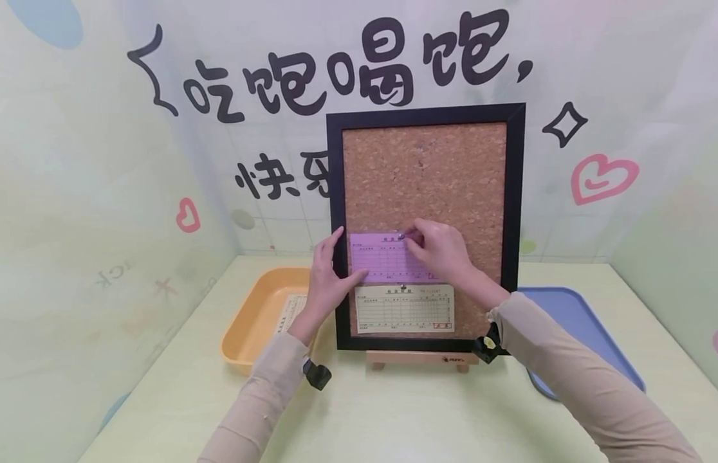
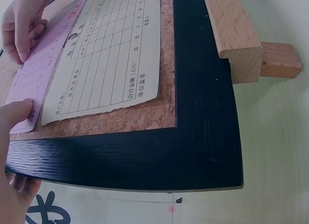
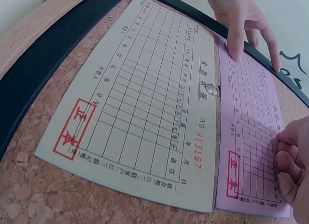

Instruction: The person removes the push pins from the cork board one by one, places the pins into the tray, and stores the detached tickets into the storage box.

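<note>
A pink receipt slip lies against the black-framed corkboard, just above a cream receipt slip. A silvery pushpin sits at the cream slip's top edge. My left hand grips the board's left edge, its thumb pressing the pink slip's lower left corner and its fingers around the frame's outer side. At the pink slip's top edge, my right hand pinches a small shiny pushpin between thumb and forefinger. The right wrist view hides that pin behind the fingers.
The board leans upright on a small wooden stand. On the left is an orange tray with printed paper in it. A blue tray lies on the right, partly behind the right forearm. A printed backdrop stands behind the table.
</note>
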The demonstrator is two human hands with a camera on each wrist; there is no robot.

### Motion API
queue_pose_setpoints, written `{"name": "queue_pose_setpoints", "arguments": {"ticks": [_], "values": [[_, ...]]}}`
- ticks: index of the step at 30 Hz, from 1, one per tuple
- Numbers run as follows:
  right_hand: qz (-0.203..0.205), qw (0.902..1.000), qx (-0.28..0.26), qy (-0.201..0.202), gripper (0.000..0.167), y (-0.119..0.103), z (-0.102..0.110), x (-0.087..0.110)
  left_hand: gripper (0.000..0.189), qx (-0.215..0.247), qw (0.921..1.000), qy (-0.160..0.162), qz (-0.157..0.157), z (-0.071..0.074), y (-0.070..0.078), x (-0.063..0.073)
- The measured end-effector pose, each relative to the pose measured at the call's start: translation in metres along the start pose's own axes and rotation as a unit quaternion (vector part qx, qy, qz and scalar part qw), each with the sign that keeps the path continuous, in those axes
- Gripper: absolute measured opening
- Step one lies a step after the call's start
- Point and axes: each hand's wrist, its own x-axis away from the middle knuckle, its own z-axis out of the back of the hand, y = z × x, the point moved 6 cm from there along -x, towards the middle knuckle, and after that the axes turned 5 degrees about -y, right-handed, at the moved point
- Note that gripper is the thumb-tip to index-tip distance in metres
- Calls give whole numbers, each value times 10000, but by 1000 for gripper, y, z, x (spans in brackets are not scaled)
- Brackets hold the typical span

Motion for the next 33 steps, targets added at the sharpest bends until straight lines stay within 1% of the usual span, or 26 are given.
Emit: {"name": "queue_pose_setpoints", "arguments": {"ticks": [6, 10, 12, 18, 21, 26, 33], "values": [[-24, 10000, 78, -23, 5, -1, -1, 0, 84, 57, 10000, -31, 28, -2, 0, -1], [-25, 10000, 89, -3, 5, -2, -2, -1, 85, 35, 10000, -18, 59, -1, 0, -1], [-38, 9999, 107, -54, 4, -3, -3, -2, 85, 16, 10000, -6, 66, -1, 0, -1], [-345, 9988, 177, -300, 3, -5, -6, -2, 85, -26, 10000, 17, 56, -1, -1, 0], [-485, 9986, 81, -214, 4, -4, -6, -2, 85, -32, 10000, 21, 58, -1, -1, 0], [-457, 9989, -41, -81, 5, -3, -6, -1, 86, -28, 10000, 41, 33, 0, 0, 1], [-481, 9988, -100, 6, 6, -4, -5, -1, 85, -1, 10000, 19, 30, 0, -1, 1]]}}
